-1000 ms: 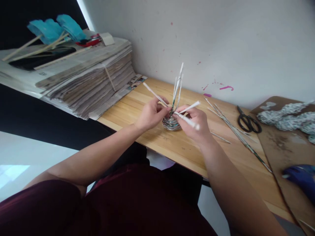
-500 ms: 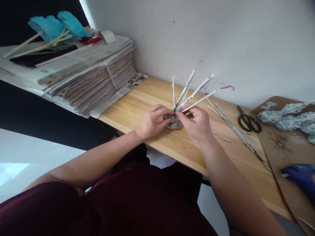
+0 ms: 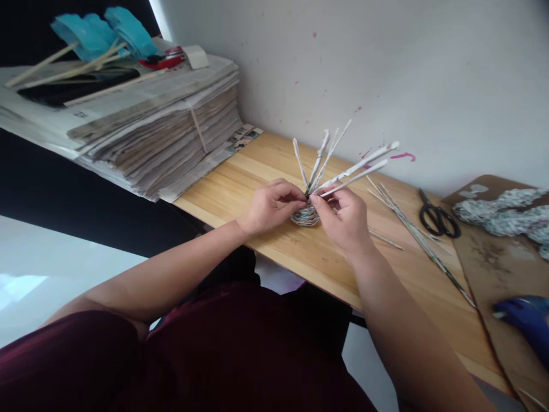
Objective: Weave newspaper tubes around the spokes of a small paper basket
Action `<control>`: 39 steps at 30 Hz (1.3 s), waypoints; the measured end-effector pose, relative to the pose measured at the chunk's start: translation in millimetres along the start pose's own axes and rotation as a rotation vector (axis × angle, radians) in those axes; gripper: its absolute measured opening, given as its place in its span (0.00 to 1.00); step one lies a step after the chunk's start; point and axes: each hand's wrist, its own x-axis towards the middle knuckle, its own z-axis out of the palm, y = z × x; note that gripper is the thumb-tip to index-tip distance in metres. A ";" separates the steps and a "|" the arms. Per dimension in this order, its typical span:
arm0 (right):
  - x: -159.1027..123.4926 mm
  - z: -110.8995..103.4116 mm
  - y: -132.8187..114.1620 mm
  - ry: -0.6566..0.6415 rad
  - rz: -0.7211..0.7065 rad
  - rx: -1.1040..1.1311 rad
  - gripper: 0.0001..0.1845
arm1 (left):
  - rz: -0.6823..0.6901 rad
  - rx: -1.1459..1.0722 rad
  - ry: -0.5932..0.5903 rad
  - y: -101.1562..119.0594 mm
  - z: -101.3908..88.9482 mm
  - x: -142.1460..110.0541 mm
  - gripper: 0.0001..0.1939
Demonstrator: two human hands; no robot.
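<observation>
A small round basket [image 3: 305, 216] woven from rolled paper sits on the wooden table [image 3: 223, 195]. Several white rolled-paper sticks [image 3: 360, 165] rise from it and fan out toward the wall. My left hand [image 3: 274, 206] is at the basket's upper left, thumb and fingers pinched at its rim. My right hand [image 3: 343, 214] pinches at the rim from the right, with sticks passing by its fingers. The fingertips of both hands nearly meet, and exactly which strand each one grips is partly hidden.
Thin paper sticks [image 3: 414, 232] lie right of my right hand, with black scissors [image 3: 438, 216] beyond. A cardboard sheet [image 3: 484, 274] holds a braided paper coil [image 3: 497, 207] and a blue tool [image 3: 525, 317]. A tied newspaper stack [image 3: 171, 134] stands at the left.
The upright sticks have spread wider, and another thin stick shows among them. Both hands stay at the rim with small finger shifts. The view has tilted slightly.
</observation>
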 end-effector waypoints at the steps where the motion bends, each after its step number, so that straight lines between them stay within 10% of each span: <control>1: -0.3 -0.1 0.2 0.002 -0.014 -0.016 0.02 | -0.032 -0.029 0.000 0.0 0.5 1.0 0.04; 39: -0.8 -0.4 -0.8 -0.055 -0.030 -0.208 0.05 | -0.285 -0.235 0.019 4.6 -1.6 23.3 0.09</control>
